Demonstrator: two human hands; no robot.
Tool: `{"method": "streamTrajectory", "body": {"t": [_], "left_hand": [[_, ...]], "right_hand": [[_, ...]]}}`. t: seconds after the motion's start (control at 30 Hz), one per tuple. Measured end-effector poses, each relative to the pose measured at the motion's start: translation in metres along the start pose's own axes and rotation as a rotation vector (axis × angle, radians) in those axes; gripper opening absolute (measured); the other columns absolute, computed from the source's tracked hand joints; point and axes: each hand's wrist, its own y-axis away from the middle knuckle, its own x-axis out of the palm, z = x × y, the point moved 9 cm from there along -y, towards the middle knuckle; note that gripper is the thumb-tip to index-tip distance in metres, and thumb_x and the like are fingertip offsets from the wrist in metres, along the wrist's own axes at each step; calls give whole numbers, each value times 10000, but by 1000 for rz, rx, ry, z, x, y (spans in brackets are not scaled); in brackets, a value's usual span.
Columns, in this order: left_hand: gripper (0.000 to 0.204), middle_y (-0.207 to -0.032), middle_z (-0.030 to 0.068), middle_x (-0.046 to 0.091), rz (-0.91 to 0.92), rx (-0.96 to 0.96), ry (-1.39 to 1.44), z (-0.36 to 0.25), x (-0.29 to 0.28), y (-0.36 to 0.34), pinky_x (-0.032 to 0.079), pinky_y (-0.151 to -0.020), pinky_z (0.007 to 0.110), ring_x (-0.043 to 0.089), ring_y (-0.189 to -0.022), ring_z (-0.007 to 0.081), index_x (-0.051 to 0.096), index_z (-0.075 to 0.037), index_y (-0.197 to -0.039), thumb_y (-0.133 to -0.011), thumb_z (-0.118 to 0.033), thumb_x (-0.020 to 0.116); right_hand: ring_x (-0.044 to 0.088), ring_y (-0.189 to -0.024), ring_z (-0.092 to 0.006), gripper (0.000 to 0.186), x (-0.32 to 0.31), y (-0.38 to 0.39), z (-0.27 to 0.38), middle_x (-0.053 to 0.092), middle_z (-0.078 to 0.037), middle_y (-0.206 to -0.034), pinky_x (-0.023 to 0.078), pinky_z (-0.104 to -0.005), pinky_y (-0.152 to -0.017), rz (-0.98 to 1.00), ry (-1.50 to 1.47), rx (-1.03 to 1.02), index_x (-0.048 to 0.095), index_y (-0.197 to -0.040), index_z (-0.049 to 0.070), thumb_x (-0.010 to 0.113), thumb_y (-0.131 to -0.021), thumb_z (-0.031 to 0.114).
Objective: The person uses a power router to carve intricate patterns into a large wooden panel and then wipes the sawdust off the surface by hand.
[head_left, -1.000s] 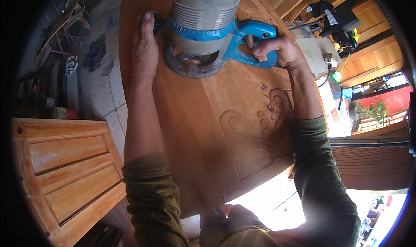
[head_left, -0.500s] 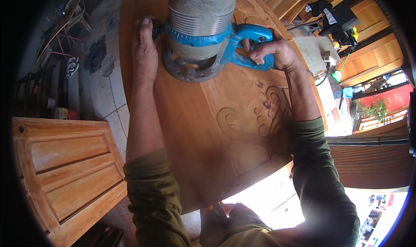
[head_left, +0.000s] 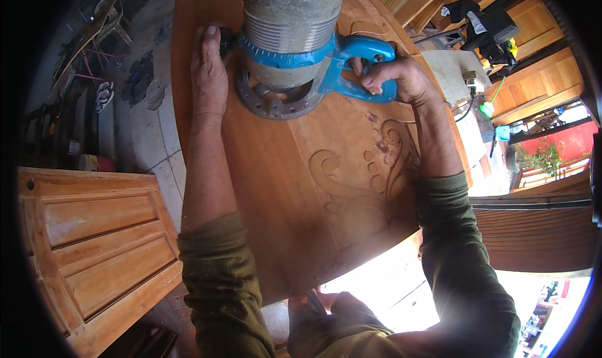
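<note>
Your right hand's (head_left: pixel 407 80) fingers curl closed around the blue handle (head_left: pixel 367 43) of the router (head_left: pixel 290 16), while your left hand (head_left: pixel 210 72) sits at its dark knob (head_left: pixel 228 41), fingers hidden, their grip impossible to tell. The router stands on the board (head_left: pixel 263 176), its base ring (head_left: pixel 281 112) slightly nearer the carved scroll (head_left: pixel 325 163) than a second ago, a sign that it is travelling over the wood. Farther left, beyond the panelled door (head_left: pixel 103 221), sits what looks like a pale tub (head_left: pixel 88 163), its contents too small to tell.
</note>
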Motion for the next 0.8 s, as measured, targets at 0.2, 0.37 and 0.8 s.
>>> {"method": "streamTrajectory", "body": {"t": [0.2, 0.37, 0.8], "left_hand": [[504, -1214, 191, 630, -7, 11, 58, -7, 2, 4, 444, -1026, 429, 584, -1152, 334, 603, 2, -1266, -1078, -432, 430], [483, -1183, 198, 645, -30, 62, -35, -5, -2, 1, 453, -1015, 415, 603, -1113, 339, 611, 21, -1243, -1079, -393, 424], [509, -1269, 167, 640, -2, 101, 0, 1, -2, -3, 461, -1038, 374, 606, -1199, 306, 608, 14, -1255, -1104, -458, 494]], "right_hand": [[592, -580, -148, 183, -1, 6, 1, 615, -77, -638, 488, -284, -639, -27, 19, -18, 666, -805, -18, 769, -686, 75], [591, -585, -143, 173, 4, 9, 1, 623, -77, -647, 488, -284, -639, -3, 26, -4, 667, -807, -15, 766, -695, 73], [567, -572, -145, 156, 6, 7, 2, 606, -84, -645, 442, -288, -592, 19, 18, -18, 659, -783, -29, 746, -710, 77]]}}
